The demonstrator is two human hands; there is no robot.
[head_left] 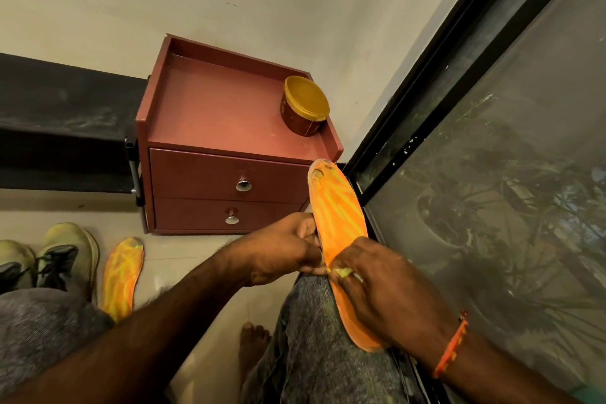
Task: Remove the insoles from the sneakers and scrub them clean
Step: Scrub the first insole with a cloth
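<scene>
The right hand [390,285] covers the middle of the orange insole [337,216] lying on his knee, fingers pinching something small and yellowish I can't identify; the left hand [282,252] grips the insole's edge. Left of the red drawer cabinet [226,154], on pale floor tiles [183,259], lie a second insole [123,275] and sneakers [62,259] cut off by the frame.

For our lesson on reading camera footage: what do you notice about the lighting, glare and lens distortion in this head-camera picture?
Head view: warm, dim indoor light; the wide-angle lens bends the window frame and cabinet edges; soft glare on the floor tiles near the insole on the floor; the held insole is sharp, the forearms at the bottom edge slightly soft.
</scene>
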